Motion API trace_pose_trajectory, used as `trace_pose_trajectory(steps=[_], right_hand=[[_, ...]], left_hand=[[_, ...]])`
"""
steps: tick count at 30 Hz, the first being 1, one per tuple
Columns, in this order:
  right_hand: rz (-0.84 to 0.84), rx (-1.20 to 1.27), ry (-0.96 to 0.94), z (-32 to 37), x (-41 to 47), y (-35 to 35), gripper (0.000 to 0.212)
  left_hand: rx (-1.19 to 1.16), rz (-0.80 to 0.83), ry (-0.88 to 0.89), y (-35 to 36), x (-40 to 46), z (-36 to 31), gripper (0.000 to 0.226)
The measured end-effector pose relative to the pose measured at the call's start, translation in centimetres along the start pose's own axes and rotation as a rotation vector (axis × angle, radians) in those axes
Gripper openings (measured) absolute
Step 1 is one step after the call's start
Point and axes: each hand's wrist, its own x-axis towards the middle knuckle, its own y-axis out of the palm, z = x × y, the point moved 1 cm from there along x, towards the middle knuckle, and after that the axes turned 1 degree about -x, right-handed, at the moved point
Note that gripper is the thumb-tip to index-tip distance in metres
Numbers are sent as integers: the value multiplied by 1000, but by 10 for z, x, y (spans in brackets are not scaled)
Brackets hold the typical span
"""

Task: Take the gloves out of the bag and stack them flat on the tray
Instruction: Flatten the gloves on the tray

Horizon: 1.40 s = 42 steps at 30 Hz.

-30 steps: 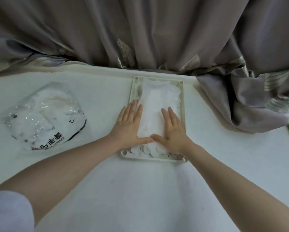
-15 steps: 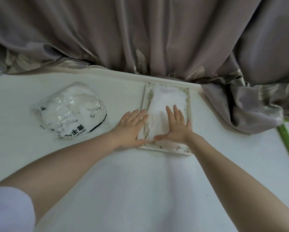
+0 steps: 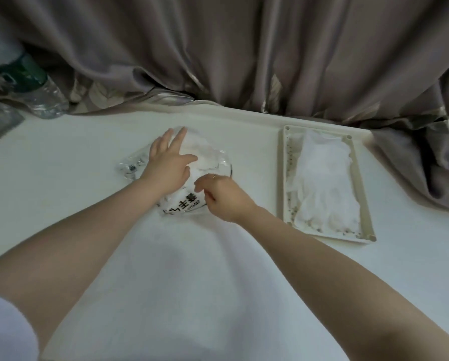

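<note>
On the white bench (image 3: 93, 157), near its middle, lies the clear plastic bag (image 3: 207, 162) with black printed characters on its near end and white gloves bunched inside it. Left hand (image 3: 167, 166) lies flat on top of the bag, fingers straight and spread, pointing away from the person, so this grip is open and pressing down on the plastic. Right hand (image 3: 222, 198) sits at the bag's near right edge with its fingers curled and thumb and forefinger drawn together at the plastic; whether this grip has actually pinched the bag cannot be told.

Well to the right of the bag, apart from both hands, stands the cream rectangular tray (image 3: 282, 178), set lengthwise away from the person. White gloves (image 3: 325, 178) lie flat inside it, fingers toward the near end.

Behind the bench hangs a grey-mauve curtain (image 3: 244, 48), its folds spilling onto the surface at far right. A clear plastic bottle (image 3: 40, 95) with a green label stands at far left.
</note>
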Motion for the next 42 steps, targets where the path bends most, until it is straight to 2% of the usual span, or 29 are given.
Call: trace_pose_trajectory(steps=[2,4,7,10,15,20,25,28,31,35,42], right_hand=[[99,-135,49,8,14,17,38],[109,-241,160,7,27,26,43],[134,-226,406,3,52,32,48],[201,-171,541,-4,70,35,46],[202,-244,531,-15,83,41,52],[11,-142,439,-21,73,40,38],[-313,254,500,-14,49,29,24],[-465,544,522,-12,34,6,18],[-485,875,488,-12,20,-15,26],[-497,1315,343,-12,4,-34,27],[-587,1827,231,-7,-30,-71,24]], left_hand=[[-117,130,-26,0,8,14,45],[-258,205,-4,-1,13,16,48],[-223,199,65,-3,22,22,52],[-180,211,115,0,29,30,59],[-227,386,190,12,32,37,75],[-159,396,192,20,34,34,79],[-70,413,180,26,28,18,81],[-36,313,192,21,22,8,81],[-23,237,177,13,19,2,80],[25,287,160,7,20,-8,81],[61,346,-5,5,8,-20,87]])
